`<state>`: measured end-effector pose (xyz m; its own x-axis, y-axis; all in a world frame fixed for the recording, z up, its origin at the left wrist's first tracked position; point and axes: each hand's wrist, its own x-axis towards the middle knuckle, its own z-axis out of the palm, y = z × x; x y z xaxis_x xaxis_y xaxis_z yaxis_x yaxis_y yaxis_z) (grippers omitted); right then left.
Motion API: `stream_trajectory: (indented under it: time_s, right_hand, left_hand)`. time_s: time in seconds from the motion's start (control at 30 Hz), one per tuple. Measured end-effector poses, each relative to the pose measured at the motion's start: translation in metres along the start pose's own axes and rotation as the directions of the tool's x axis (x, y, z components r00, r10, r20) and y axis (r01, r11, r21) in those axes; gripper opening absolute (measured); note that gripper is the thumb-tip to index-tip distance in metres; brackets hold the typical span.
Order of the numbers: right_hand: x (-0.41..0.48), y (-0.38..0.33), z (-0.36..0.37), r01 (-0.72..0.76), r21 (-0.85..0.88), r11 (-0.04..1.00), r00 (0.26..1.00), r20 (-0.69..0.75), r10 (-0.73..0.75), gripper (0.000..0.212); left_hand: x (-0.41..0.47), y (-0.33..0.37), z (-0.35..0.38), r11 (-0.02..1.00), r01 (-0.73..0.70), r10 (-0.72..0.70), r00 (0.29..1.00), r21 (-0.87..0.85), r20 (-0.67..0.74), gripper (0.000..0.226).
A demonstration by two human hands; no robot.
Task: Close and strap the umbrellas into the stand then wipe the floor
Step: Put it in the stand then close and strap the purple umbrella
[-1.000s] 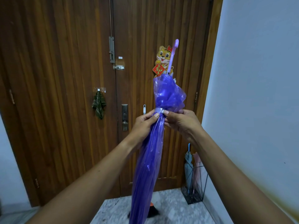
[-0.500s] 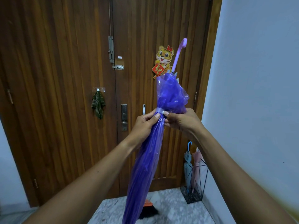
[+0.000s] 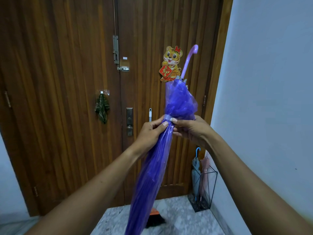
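Purple umbrella (image 3: 152, 175) closed, held in mid-air in front of the door (image 3: 67, 82), tilted, curved handle (image 3: 189, 60) up and to the right, lower end running out of frame at the bottom. Pale strap (image 3: 167, 118) wrapped round the canopy; plastic bunches out above it. Left hand (image 3: 150, 133) grips the umbrella just under the strap, thumb in front, fingers curled behind. Right hand (image 3: 191, 131) curled round the canopy at the strap, thumb tip pressing on the strap. Whether the strap is fastened: cannot tell.

Black wire stand (image 3: 213, 184) sits at the floor's (image 3: 177, 217) back right corner, against the wall (image 3: 271, 82). In it, upright: grey umbrella (image 3: 195, 173) with a blue handle, pink umbrella (image 3: 204, 172) just beside. Brush (image 3: 155, 219) on the floor behind the purple umbrella's lower part, partly hidden. On the door: tiger sticker (image 3: 171, 63), green cloth (image 3: 102, 108) on a hook.
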<state>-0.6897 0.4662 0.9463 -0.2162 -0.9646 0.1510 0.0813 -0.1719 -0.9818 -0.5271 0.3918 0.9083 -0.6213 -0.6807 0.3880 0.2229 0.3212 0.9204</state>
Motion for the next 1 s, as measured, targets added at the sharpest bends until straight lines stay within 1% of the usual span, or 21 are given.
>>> stream_trajectory:
  time_s: [0.1, 0.2, 0.23, 0.3, 0.37, 0.43, 0.53, 0.6, 0.67, 0.77, 0.8, 0.83, 0.93, 1.0]
  right_hand:
    - [0.001, 0.008, -0.002, 0.035, -0.041, 0.999, 0.999, 0.043, -0.033, 0.034]
    - [0.004, 0.02, 0.001, 0.11, -0.089, 0.99, 0.994, 0.003, -0.11, 0.034]
    - [0.007, 0.023, 0.001, 0.126, -0.107, 0.986, 0.991, -0.022, -0.129, 0.038]
    - [0.011, 0.026, 0.005, 0.152, -0.167, 0.974, 0.985, -0.06, -0.164, 0.053]
    - [0.015, 0.027, 0.01, 0.173, -0.208, 0.963, 0.978, -0.075, -0.192, 0.059]
    - [0.017, 0.028, 0.015, 0.192, -0.216, 0.957, 0.97, -0.107, -0.219, 0.052]
    - [0.021, 0.031, 0.017, 0.228, -0.255, 0.94, 0.951, -0.147, -0.271, 0.032]
    - [0.024, 0.033, 0.018, 0.242, -0.27, 0.932, 0.946, -0.149, -0.289, 0.028]
    - [0.026, 0.033, 0.019, 0.256, -0.298, 0.92, 0.934, -0.17, -0.315, 0.036]
    - [0.031, 0.033, 0.019, 0.296, -0.357, 0.886, 0.905, -0.191, -0.379, 0.061]
    - [0.033, 0.034, 0.019, 0.302, -0.37, 0.879, 0.894, -0.21, -0.396, 0.064]
    - [0.036, 0.033, 0.018, 0.308, -0.378, 0.873, 0.881, -0.234, -0.412, 0.061]
    - [0.048, 0.032, 0.013, 0.29, -0.365, 0.884, 0.846, -0.333, -0.415, 0.041]
    - [0.058, 0.032, 0.003, 0.266, -0.345, 0.9, 0.838, -0.378, -0.393, 0.032]
  left_hand:
    - [0.001, -0.001, -0.005, 0.996, 0.067, -0.065, 0.997, -0.064, 0.03, 0.043]
    - [0.004, -0.006, -0.011, 0.982, 0.127, -0.117, 0.99, -0.142, 0.077, 0.039]
    - [0.006, -0.007, -0.013, 0.982, 0.129, -0.12, 0.99, -0.136, 0.072, 0.04]
    - [0.009, -0.005, -0.014, 0.989, 0.112, -0.113, 0.994, -0.101, -0.002, 0.042]
    - [0.012, -0.005, -0.018, 0.993, 0.078, -0.083, 0.995, -0.091, -0.047, 0.041]
    - [0.016, -0.007, -0.023, 0.992, 0.056, -0.062, 0.997, -0.113, -0.049, 0.039]
    - [0.02, -0.011, -0.029, 0.989, 0.041, -0.047, 0.998, -0.142, -0.037, 0.033]
    - [0.024, -0.016, -0.032, 0.989, 0.048, -0.052, 0.998, -0.143, -0.024, 0.031]
    - [0.03, -0.018, -0.034, 0.988, 0.041, -0.042, 0.999, -0.149, -0.007, 0.029]
    - [0.042, -0.018, -0.036, 0.985, 0.021, -0.016, 1.0, -0.173, 0.027, 0.027]
    - [0.047, -0.017, -0.036, 0.984, 0.014, -0.007, 0.999, -0.178, 0.039, 0.027]
    - [0.051, -0.016, -0.036, 0.983, 0.012, -0.003, 0.999, -0.184, 0.05, 0.026]
    - [0.068, -0.021, -0.033, 0.977, 0.021, 0.001, 0.995, -0.211, 0.101, 0.023]
    - [0.081, -0.027, -0.03, 0.97, 0.046, -0.02, 0.993, -0.237, 0.112, 0.027]
